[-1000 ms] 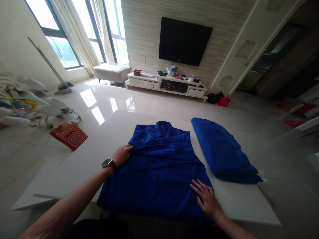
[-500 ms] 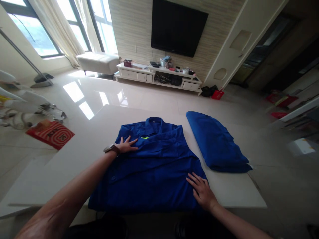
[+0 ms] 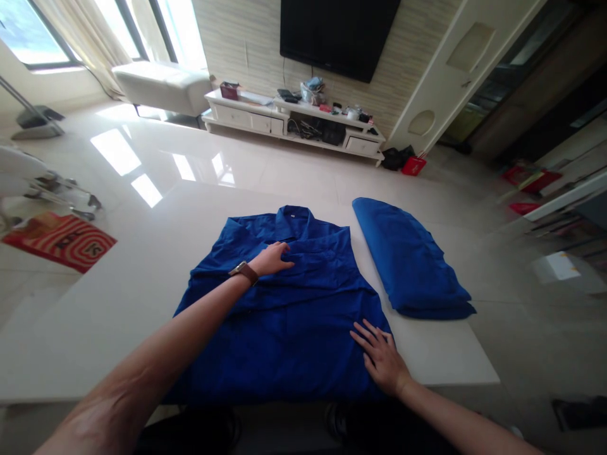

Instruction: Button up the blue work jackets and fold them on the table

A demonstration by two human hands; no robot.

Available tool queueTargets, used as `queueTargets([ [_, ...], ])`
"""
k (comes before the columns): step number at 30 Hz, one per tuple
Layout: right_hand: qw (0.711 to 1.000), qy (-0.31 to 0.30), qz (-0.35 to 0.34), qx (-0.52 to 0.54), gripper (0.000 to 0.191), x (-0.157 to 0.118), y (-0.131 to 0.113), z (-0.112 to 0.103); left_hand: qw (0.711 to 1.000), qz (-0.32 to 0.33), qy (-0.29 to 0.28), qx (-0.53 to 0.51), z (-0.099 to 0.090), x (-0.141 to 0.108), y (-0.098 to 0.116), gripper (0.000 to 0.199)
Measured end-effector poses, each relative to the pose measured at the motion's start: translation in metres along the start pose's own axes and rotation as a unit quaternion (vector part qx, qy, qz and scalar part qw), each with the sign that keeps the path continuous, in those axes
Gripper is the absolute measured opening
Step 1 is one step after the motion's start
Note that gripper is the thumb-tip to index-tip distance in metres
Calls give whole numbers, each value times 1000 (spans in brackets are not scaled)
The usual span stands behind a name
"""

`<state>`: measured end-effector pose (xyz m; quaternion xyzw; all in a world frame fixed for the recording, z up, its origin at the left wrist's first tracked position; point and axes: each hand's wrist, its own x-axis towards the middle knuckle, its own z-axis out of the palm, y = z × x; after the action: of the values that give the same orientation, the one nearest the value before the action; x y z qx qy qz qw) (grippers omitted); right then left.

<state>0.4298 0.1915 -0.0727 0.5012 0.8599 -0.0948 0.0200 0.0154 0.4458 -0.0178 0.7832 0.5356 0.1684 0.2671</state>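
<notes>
A blue collared garment (image 3: 284,328) lies spread on the white table (image 3: 118,303), its collar at the far side and its lower edge at the near edge. My left hand (image 3: 272,258), with a watch on the wrist, rests on the upper part just below the collar, fingers apart and slightly bent. Lower down, at the garment's right edge, my right hand (image 3: 379,357) lies flat with its fingers spread. A folded blue cloth (image 3: 412,262) sits on the table to the right of the garment.
A red patterned bag (image 3: 61,240) stands beyond the table's left side. Across the shiny floor are a white bench (image 3: 161,85), a low white cabinet (image 3: 246,118) with small items on it, and a wall-mounted television (image 3: 336,35).
My left hand has moved right across the garment, from its upper left part to just below the collar. The yellow-green mark no longer shows. My right hand stays in place while the view has shifted.
</notes>
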Motion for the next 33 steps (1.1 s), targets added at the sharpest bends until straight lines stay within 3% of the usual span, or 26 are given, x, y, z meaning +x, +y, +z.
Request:
queueTargets([
  [2,1000,0,4,3,75,0,0,-1,999,-7,-35,-32,11,13,20,57],
  [4,1000,1,8,6,75,1,-1,-2,999,-15,-38,-21,15,16,38,47],
  [6,1000,-1,9,11,74,2,-2,-3,1000,4,5,1,17,3,57,33],
  [8,1000,-3,6,18,73,2,-2,-3,997,67,40,23,20,-25,75,32],
  [9,1000,-3,4,21,73,2,-2,-3,993,109,19,39,22,-43,83,32],
  [11,1000,2,4,27,73,2,-2,-2,977,181,-90,71,26,-76,93,31],
  [13,999,10,8,30,73,2,-1,-1,959,199,-189,63,27,-95,93,32],
  [14,999,13,9,32,73,3,-2,0,959,188,-205,49,26,-97,90,31],
  [16,999,18,10,34,73,3,-2,1,976,145,-164,19,22,-86,80,31],
  [18,999,20,9,34,73,3,-3,1,992,98,-79,13,20,-62,69,35],
  [20,999,22,8,33,73,3,-3,1,995,80,-45,30,22,-34,62,38],
  [23,999,21,6,31,72,4,-3,1,989,81,-103,73,32,0,59,41],
  [25,999,17,7,32,71,3,-3,1,984,73,-135,91,35,14,59,32],
  [26,999,15,7,32,71,3,-2,1,986,65,-124,91,35,18,59,25],
  [30,999,15,8,37,72,3,-2,1,998,31,40,42,17,23,46,27],
  [33,999,18,7,41,72,3,-2,0,991,-11,135,11,-5,5,19,42],
])
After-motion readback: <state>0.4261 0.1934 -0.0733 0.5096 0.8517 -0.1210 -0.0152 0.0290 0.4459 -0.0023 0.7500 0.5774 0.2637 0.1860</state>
